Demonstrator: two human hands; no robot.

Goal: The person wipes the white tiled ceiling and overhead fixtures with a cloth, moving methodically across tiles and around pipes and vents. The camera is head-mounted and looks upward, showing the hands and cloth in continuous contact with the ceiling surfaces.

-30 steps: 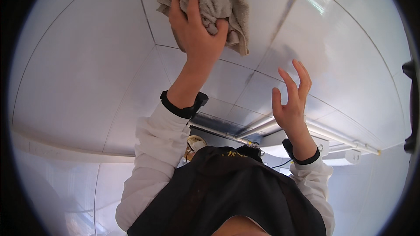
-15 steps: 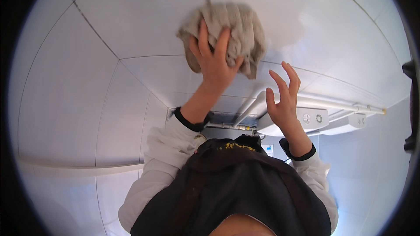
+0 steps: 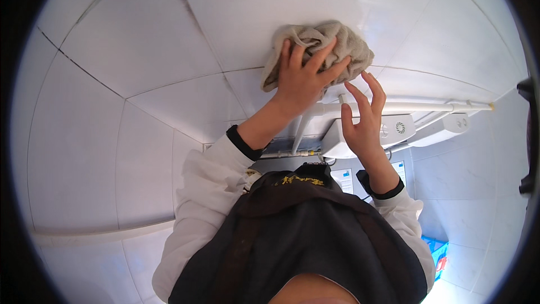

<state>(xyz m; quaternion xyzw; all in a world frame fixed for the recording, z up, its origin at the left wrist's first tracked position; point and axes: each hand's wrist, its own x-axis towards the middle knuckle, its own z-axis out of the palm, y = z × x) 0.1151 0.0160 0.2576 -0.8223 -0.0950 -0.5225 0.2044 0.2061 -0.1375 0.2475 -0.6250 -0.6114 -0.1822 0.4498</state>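
A crumpled grey-beige cloth (image 3: 360, 56) is pressed against the white tiled wall (image 3: 242, 11), across a grout line. My left hand (image 3: 301, 81) lies over it, fingers spread and bent into its folds. Just below the cloth's right end, my right hand (image 3: 365, 124) is raised with its fingers apart and nothing in them. Its fingertips come close to the cloth's lower edge; whether they touch it I cannot tell.
White pipes (image 3: 394, 108) run along the wall beneath the cloth, on the right. Below them are white box-shaped units (image 3: 399, 128). A ledge (image 3: 107, 235) crosses the left wall, and a blue container (image 3: 437, 253) stands at lower right.
My left hand and the cloth have shifted right and slightly down across the tiles, closer to my right hand. My right hand stays open in nearly the same place; the view has turned a little.
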